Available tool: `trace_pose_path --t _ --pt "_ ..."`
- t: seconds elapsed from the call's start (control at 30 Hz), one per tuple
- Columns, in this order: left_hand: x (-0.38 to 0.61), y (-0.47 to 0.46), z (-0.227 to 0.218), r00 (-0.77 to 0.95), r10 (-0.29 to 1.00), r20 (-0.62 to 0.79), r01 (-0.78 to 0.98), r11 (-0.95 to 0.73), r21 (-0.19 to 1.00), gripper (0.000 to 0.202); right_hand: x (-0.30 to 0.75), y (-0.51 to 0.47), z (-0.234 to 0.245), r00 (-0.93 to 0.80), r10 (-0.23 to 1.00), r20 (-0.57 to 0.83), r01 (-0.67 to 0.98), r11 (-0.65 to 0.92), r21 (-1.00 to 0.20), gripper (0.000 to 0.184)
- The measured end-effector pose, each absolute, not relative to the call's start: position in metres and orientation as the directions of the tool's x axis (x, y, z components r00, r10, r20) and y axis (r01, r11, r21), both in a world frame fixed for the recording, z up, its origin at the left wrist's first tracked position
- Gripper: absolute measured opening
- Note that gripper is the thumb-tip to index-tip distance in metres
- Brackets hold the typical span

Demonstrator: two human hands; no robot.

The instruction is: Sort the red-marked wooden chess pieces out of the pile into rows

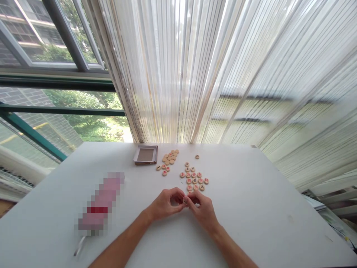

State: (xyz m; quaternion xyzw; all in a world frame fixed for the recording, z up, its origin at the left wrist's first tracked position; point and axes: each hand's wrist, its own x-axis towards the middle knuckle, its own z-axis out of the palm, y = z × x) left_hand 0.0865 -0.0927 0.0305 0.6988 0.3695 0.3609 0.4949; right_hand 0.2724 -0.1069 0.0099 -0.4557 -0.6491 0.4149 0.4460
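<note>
Near the front middle of the table, my left hand point(169, 203) and my right hand point(203, 209) meet at the fingertips around one round wooden Chinese chess piece point(185, 200). Its marked face is partly covered by my fingers. Just beyond my hands lie rows of face-up pieces point(194, 181), some with red characters and some with dark ones. Part of the nearest row is hidden behind my right hand. Farther back on the left is a cluster of mostly blank-side-up pieces point(170, 158), with several face-up pieces point(164, 166) in front of it.
An open shallow box point(145, 155) sits at the back left of the white table point(251, 216). A single piece point(197, 156) lies apart near the back. On the left is a blurred pink object point(102, 203). Sheer curtains point(178, 74) and an open window stand behind the table.
</note>
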Motion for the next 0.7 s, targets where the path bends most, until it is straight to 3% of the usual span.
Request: trace_pose_path --t 0.17,0.47,0.7 --pt "0.089 -0.094 0.034 0.447 0.862 0.239 0.251 -0.377 0.892 0.020 0.273 -0.106 0.010 -0.198 0.960 0.195 0.233 0.240 -0.943 0.023" --pt "0.077 -0.083 0.031 0.316 0.898 0.306 0.360 -0.412 0.837 0.022 0.271 -0.110 0.010 -0.192 0.958 0.213 0.254 0.258 -0.932 0.023" --pt "0.061 -0.056 0.037 0.182 0.894 0.410 0.663 -0.420 0.619 0.020 0.276 -0.108 0.011 -0.173 0.928 0.329 0.322 0.369 -0.872 0.018"
